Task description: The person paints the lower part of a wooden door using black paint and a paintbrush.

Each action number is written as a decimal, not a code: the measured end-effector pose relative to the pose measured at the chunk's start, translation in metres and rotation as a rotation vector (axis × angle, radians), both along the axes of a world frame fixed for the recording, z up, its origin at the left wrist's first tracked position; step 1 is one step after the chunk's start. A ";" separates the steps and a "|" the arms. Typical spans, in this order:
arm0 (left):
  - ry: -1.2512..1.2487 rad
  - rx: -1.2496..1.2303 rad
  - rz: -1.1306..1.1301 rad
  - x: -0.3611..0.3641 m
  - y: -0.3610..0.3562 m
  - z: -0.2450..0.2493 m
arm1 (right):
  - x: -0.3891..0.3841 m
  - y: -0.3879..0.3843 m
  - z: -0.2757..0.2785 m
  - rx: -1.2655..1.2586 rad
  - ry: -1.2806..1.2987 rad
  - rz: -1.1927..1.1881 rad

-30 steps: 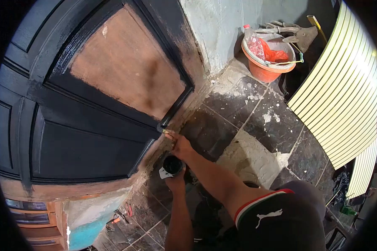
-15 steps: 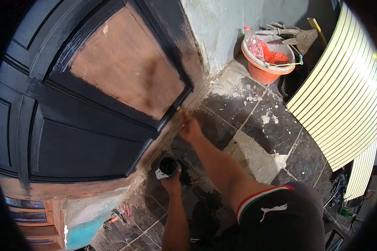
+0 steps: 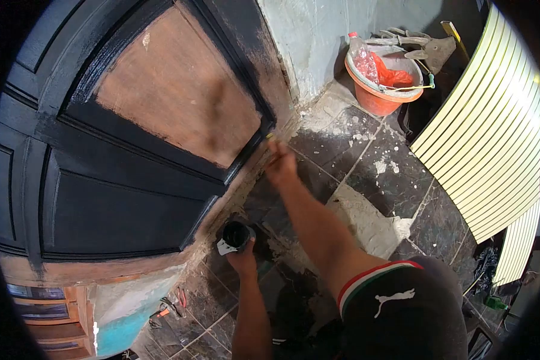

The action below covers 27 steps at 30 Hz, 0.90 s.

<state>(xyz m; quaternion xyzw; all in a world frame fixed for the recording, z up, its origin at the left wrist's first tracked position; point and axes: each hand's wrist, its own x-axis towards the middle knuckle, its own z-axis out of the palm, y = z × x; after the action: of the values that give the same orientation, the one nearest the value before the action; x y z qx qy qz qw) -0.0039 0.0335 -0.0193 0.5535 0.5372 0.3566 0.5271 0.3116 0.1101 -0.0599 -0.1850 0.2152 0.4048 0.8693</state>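
Observation:
A panelled wooden door (image 3: 120,216) fills the left side, mostly coated in black paint. One brown panel (image 3: 180,90) is bare wood with ragged black edges. My right hand (image 3: 281,163) is closed around a small paintbrush (image 3: 270,137), of which only a yellowish bit shows; its bristles are hard to make out against the black moulding at the panel's lower right corner. Lower down, my left hand (image 3: 242,259) grips a small paint can (image 3: 237,235) with dark paint inside and a whitish patch on its side. The can is held above the floor, its mouth facing up.
An orange bucket (image 3: 378,103) with a plastic bottle (image 3: 361,57) and red plastic stands by the wall. Ribbed cream panels (image 3: 492,132) lean at right. Pliers (image 3: 182,297) and other tools lie on the tiled floor, with rubble (image 3: 381,168) scattered farther off.
My right hand with the paintbrush has moved up and slightly right along the moulding to the panel's corner. My left hand and the can have shifted slightly up and left.

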 end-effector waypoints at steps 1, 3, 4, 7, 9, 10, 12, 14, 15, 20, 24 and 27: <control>-0.003 -0.001 0.012 0.000 0.002 0.001 | -0.030 0.006 -0.007 0.006 -0.033 0.121; 0.050 0.017 0.047 -0.004 0.007 -0.006 | -0.085 -0.012 0.036 -0.073 0.103 0.271; 0.079 0.024 0.067 -0.007 0.007 -0.007 | -0.113 -0.003 0.004 -0.010 0.077 0.349; 0.041 -0.006 0.120 0.003 0.000 0.017 | -0.145 -0.002 -0.039 0.015 -0.586 0.284; 0.083 0.003 0.124 -0.005 0.006 0.008 | -0.124 -0.019 -0.011 -0.180 -0.610 0.452; 0.102 0.006 0.128 -0.010 0.008 0.003 | -0.096 -0.027 0.017 -0.211 -0.387 0.464; 0.057 0.018 0.116 -0.009 0.006 0.014 | -0.056 -0.034 0.042 -0.143 -0.001 0.206; 0.030 0.038 0.096 -0.011 0.009 0.017 | -0.026 -0.029 0.027 -0.110 0.010 0.078; 0.027 0.048 0.086 -0.015 0.011 0.011 | -0.028 -0.026 0.032 -0.092 0.049 0.044; 0.018 0.017 0.090 -0.013 0.010 0.006 | -0.092 -0.010 0.030 -0.042 0.064 0.258; 0.072 -0.004 0.135 -0.003 0.011 0.012 | -0.123 -0.028 0.033 -0.221 -0.152 0.597; 0.058 0.037 0.085 0.003 0.010 0.015 | -0.064 -0.017 0.000 -0.456 -0.617 0.722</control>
<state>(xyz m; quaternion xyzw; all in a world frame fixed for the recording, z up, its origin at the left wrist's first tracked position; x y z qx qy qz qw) -0.0009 0.0435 -0.0043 0.5500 0.5686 0.3722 0.4854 0.2475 0.0928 -0.0597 -0.5421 -0.0454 0.5481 0.6353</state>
